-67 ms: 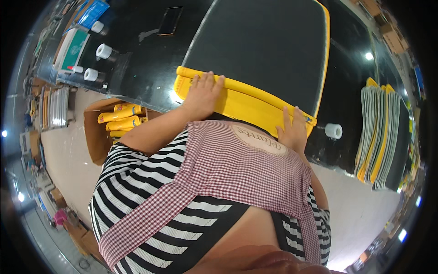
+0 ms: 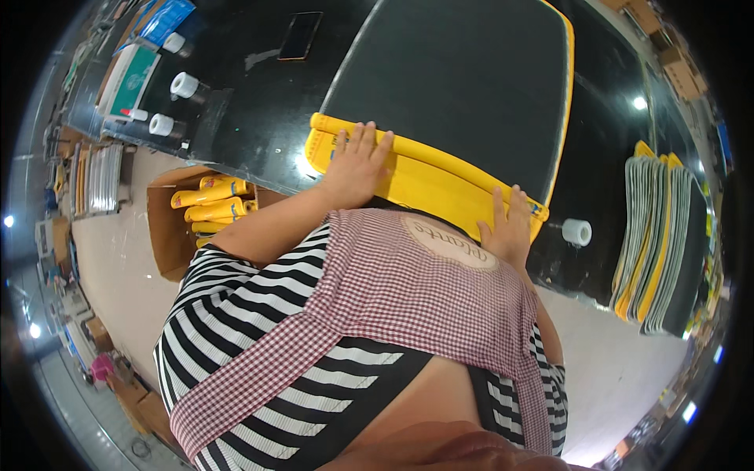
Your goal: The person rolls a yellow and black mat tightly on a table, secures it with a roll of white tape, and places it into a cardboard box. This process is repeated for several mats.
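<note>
- A big dark mat (image 2: 455, 78) with yellow edges lies flat on the black surface (image 2: 243, 94), right in front of the person.
- Its long way runs away from the person, leaning a little to the right at the far end, where the picture cuts it off.
- Along its near end is a yellow band (image 2: 440, 184) with a round ridge like a tube. The band goes across the mat, slanting from upper left to lower right.
- The left hand (image 2: 357, 169) is spread wide and lies on the band, a bit in from its left end. Its fingertips reach the ridge.
- The right hand (image 2: 509, 228) is wide too, with the thumb apart, and touches the band near its right end.
- The hands hide parts of the band, and the checked apron (image 2: 424, 290) comes close to its near edge.
- A white roll (image 2: 576, 231) is just beside the band's right end. Farther right is a pile of grey, yellow and black mats (image 2: 648, 243).
- On the left are a phone (image 2: 300, 36), more white rolls (image 2: 184, 85) and a green and white box (image 2: 133, 78).
- Lower down on the left, a brown box (image 2: 169, 235) holds yellow rolls (image 2: 212, 200).
</note>
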`<state>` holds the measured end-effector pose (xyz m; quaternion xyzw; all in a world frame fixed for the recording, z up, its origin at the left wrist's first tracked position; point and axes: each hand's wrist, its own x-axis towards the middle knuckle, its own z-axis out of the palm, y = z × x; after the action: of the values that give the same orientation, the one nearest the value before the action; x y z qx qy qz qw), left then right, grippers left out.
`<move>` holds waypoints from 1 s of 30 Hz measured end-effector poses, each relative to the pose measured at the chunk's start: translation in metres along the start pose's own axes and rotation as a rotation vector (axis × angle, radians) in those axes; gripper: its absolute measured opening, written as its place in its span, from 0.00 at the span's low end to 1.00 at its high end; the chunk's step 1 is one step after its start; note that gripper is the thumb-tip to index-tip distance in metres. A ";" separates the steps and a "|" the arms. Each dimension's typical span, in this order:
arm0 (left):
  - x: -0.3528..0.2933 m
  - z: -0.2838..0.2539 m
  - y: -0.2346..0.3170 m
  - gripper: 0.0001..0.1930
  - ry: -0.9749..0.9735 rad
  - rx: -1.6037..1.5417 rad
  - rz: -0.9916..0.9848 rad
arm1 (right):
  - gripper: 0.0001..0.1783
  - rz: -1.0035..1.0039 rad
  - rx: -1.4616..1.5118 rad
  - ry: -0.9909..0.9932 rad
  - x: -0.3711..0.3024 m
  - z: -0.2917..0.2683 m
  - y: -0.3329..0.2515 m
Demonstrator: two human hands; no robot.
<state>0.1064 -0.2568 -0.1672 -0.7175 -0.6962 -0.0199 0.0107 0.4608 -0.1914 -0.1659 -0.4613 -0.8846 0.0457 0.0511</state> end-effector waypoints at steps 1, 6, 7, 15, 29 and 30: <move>0.007 -0.006 0.003 0.38 -0.031 -0.101 -0.037 | 0.41 -0.014 0.027 0.035 0.005 0.008 0.006; 0.098 0.004 -0.011 0.48 -0.005 -0.121 -0.086 | 0.41 0.011 -0.124 0.112 0.095 0.016 0.041; 0.127 -0.004 -0.013 0.47 -0.076 -0.096 -0.119 | 0.40 0.041 -0.171 0.129 0.122 0.013 0.048; 0.232 -0.014 -0.038 0.40 -0.164 -0.143 -0.164 | 0.24 0.126 -0.003 -0.149 0.202 -0.016 0.059; 0.156 0.018 -0.015 0.33 0.254 0.020 0.057 | 0.47 0.055 0.009 0.121 0.171 0.012 0.053; 0.164 0.005 -0.008 0.43 0.029 -0.025 -0.013 | 0.48 0.074 -0.011 0.092 0.185 0.011 0.059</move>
<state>0.1030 -0.0929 -0.1650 -0.7126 -0.7004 -0.0392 0.0117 0.4018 -0.0065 -0.1750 -0.4954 -0.8639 0.0215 0.0878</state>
